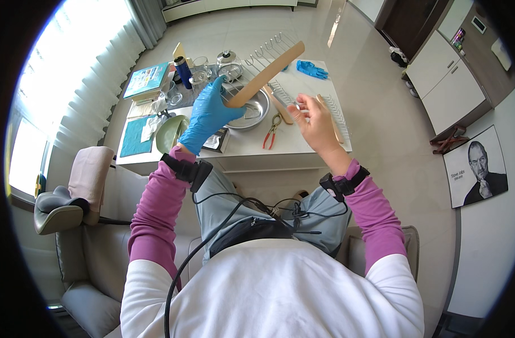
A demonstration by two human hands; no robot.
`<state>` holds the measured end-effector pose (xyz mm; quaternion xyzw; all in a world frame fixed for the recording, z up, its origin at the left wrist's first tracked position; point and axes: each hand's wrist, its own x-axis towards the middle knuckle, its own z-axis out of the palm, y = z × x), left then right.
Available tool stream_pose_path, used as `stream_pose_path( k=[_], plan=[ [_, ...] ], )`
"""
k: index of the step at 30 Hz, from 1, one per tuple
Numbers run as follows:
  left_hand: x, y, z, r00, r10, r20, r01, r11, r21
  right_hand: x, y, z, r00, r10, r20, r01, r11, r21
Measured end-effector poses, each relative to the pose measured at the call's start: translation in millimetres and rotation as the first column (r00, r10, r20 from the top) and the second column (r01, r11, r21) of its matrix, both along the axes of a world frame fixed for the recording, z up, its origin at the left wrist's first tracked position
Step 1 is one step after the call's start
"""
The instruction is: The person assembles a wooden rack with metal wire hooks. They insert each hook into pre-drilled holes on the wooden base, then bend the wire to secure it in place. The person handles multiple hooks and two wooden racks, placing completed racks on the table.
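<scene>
My left hand [204, 115], in a blue rubber glove, grips the lower end of a long light-wood strip [271, 73]. Bent wire prongs [269, 48] rise behind it, forming a rack held tilted above the table. Bare, my right hand [315, 127] hovers over the table's right side, its fingers half bent and apart, with nothing visible in them. Below and beyond it lie another wire rack [335, 115] and a wood strip [280, 105]. Under the raised strip sits a steel bowl [258, 115]; red-handled pliers [271, 133] lie in front.
The white table [246, 147] also bears a blue glove [312, 69], a dark blue bottle [183, 72], glassware [200, 63], stacked books [147, 80], a green bowl [168, 135] and a teal cloth [134, 136]. Black cables [212, 225] run across my lap.
</scene>
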<state>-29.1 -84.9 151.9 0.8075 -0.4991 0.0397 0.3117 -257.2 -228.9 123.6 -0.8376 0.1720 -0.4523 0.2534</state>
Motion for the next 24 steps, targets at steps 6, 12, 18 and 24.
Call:
stream_pose_path(
  k=[6,12,18,24],
  plan=[
    [-2,-1,4,0.986,-0.005,-0.167,0.017,0.997,0.071,-6,-2,3,0.996,-0.091,-0.013,0.071,0.851,-0.521],
    [-7,1,12,0.976,-0.023,-0.217,0.045,0.994,0.099,-9,-3,4,0.993,-0.12,-0.016,0.086,0.794,-0.601],
    [-10,5,2,0.988,-0.098,-0.12,0.097,0.995,-0.012,-9,10,2,0.994,-0.074,-0.076,0.052,0.964,-0.262],
    [-3,4,-5,0.951,-0.164,0.262,0.239,0.928,-0.286,-11,5,6,0.825,0.279,0.491,-0.539,0.131,0.832]
  ],
)
